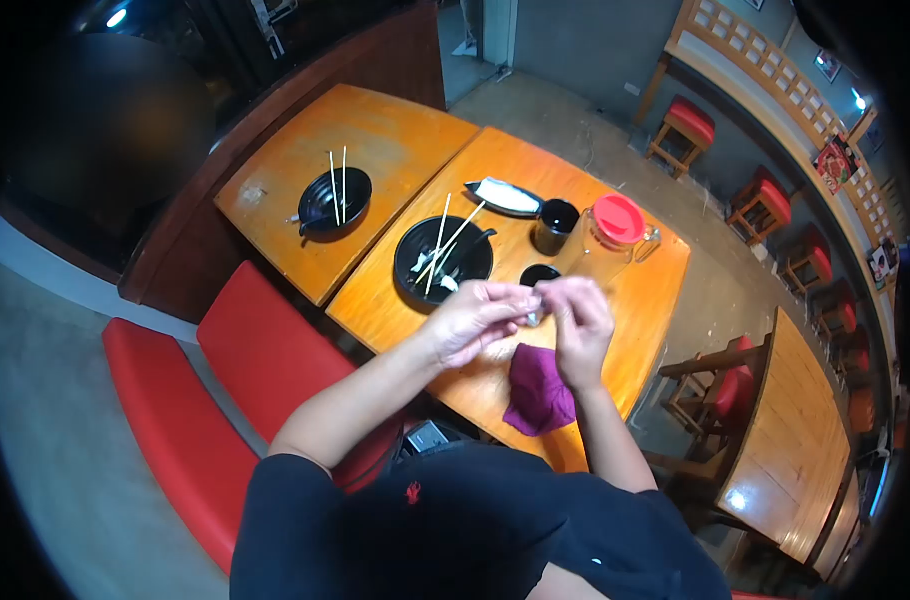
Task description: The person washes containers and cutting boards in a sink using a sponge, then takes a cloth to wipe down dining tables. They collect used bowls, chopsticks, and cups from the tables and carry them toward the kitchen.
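A small pale scrap (533,319), too blurred for its material to be told, is held between the bent fingertips of the left grip (478,324), raised above the orange-brown wooden table (375,310). The right grip (583,325) is curled in from the other side, its fingertips brought right up to the scrap; whether anything is pinched in them cannot be told through the blur. By its size the scrap is judged to be very light and easily dropped, probably soft, and best taken at its edge between thumb and forefinger, with only slight pressure. Below the right grip, near the wrist, a crumpled purple cloth (537,392) is laid on the table; it looks soft and limp, and could be gathered up at any fold. Beyond the left grip, on its outer side, a round black bowl (412,252) is seen, with pale slender chopsticks (442,224) laid in it and small white scraps (450,284) inside. Straight beyond both grips, a short black cup (538,272) is partly covered by the hands, and farther off a taller glossy black cup (555,230) is set beside a clear pitcher (597,258) with a red lid (618,219).
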Motion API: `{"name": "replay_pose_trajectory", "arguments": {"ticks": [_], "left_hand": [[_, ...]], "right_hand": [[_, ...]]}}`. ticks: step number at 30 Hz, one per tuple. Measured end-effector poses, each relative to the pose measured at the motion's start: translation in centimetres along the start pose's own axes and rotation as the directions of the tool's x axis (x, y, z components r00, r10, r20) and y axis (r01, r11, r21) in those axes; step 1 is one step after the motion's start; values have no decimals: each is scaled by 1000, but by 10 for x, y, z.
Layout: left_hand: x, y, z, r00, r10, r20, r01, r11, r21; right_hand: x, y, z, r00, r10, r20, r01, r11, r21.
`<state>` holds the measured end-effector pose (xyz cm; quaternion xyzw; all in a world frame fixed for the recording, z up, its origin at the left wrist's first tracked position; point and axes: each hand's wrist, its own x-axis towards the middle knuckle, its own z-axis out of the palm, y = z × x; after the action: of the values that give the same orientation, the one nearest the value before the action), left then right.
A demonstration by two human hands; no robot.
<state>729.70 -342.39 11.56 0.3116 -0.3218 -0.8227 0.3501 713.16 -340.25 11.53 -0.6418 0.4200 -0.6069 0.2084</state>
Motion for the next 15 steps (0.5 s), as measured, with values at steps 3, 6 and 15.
{"name": "replay_pose_trajectory", "arguments": {"ticks": [3, 6, 15], "left_hand": [[-18, 29, -41, 993, 86, -82, -59, 958, 280], [-44, 69, -83, 987, 143, -76, -88, 867, 490], [1, 161, -368, 470, 799, -374, -15, 431, 902]], "right_hand": [[30, 16, 11, 917, 363, -163, -230, 818, 527], [52, 34, 44, 912, 399, -96, -278, 772, 572], [117, 80, 249, 802, 500, 327, -544, 837, 54]]}}
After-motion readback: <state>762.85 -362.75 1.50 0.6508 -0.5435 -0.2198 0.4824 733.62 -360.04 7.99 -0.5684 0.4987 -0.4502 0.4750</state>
